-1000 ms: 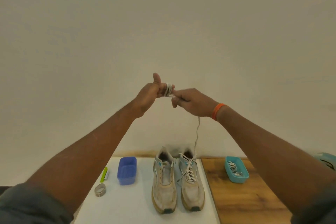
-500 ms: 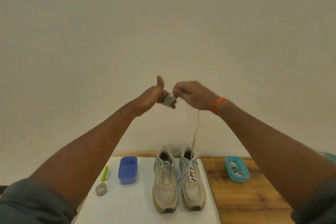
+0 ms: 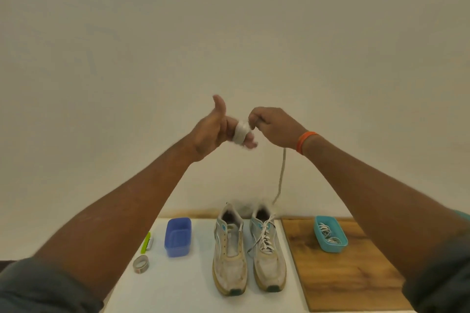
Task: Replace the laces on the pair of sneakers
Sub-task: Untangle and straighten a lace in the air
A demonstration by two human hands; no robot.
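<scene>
Backdrop: plain pale wall behind a white table top (image 3: 193, 287), with one wooden board (image 3: 343, 279) lying to the right of the sneakers.
Sneakers: I count two, side by side; the left sneaker (image 3: 230, 249) has bare eyelets, the right sneaker (image 3: 268, 246) carries a white lace through its eyelets.
Lace: one lace (image 3: 281, 173) rises from the right sneaker up to my hands, well above the pair.
Left hand: my left hand (image 3: 212, 132) has its thumb up and fingers stretched out, a coil of lace (image 3: 240, 132) wound round them.
Right hand: my right hand (image 3: 273, 126) pinches the lace just beside the coil, fingers curled; one orange wristband (image 3: 305, 141) sits on that wrist.
Left of sneakers: one blue tub (image 3: 178, 236), one green tool (image 3: 146, 242), one tape roll (image 3: 140, 264).
Right of sneakers: one teal tray (image 3: 330, 248) on the board, holding laces; their number I cannot tell.
</scene>
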